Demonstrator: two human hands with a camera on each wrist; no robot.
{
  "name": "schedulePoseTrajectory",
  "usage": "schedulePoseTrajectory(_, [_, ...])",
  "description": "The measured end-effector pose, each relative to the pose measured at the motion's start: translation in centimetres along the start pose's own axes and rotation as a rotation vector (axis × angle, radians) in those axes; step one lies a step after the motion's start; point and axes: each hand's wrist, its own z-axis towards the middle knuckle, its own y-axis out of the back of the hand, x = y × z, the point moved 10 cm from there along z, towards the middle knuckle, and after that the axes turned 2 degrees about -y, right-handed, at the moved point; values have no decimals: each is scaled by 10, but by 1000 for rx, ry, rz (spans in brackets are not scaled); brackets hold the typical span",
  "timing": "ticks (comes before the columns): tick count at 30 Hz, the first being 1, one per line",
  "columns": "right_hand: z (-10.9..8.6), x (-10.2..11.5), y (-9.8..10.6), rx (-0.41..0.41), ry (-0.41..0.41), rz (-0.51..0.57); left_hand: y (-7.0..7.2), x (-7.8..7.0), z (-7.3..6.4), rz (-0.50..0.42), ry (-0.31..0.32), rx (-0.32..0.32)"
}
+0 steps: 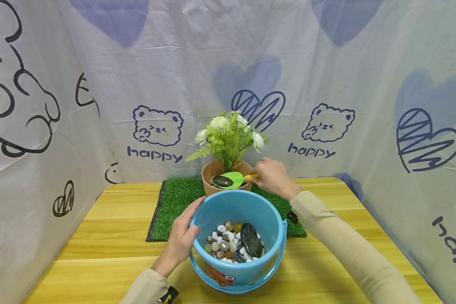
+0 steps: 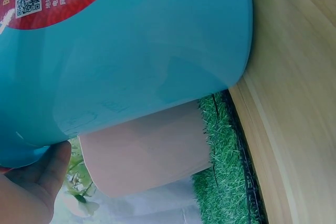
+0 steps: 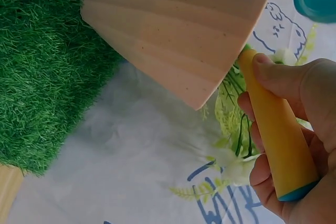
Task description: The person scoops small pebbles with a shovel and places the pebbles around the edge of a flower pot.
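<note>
My right hand (image 1: pixel 271 176) grips the yellow handle (image 3: pixel 281 135) of a toy shovel. Its green blade (image 1: pixel 234 180) is over the mouth of a tan flowerpot (image 3: pixel 168 30) and carries a dark smooth stone (image 1: pixel 222 181). White artificial flowers with green leaves (image 1: pixel 228 137) stand in that pot. Nearer to me is a blue bucket (image 1: pixel 235 198), holding white, brown and yellowish pebbles (image 1: pixel 223 245) and a large black stone (image 1: pixel 251 240). My left hand (image 1: pixel 181 236) holds the bucket's left rim, thumb at the edge and fingers along the outside.
Under the pot lies a green artificial grass mat (image 1: pixel 175 202) on a wooden table (image 1: pixel 110 236). The bucket's blue handle (image 1: pixel 247 287) hangs down in front. A white cloth (image 1: pixel 167 84) printed with hearts and bears surrounds the table at the back and sides.
</note>
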Motion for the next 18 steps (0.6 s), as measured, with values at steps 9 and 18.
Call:
schedulePoseTrajectory(9, [4, 13, 7, -86, 76, -74, 0, 0, 2, -3, -6, 0])
schedulePoseTrajectory(18, [4, 5, 11, -101, 55, -45, -1, 1, 0, -8, -3, 1])
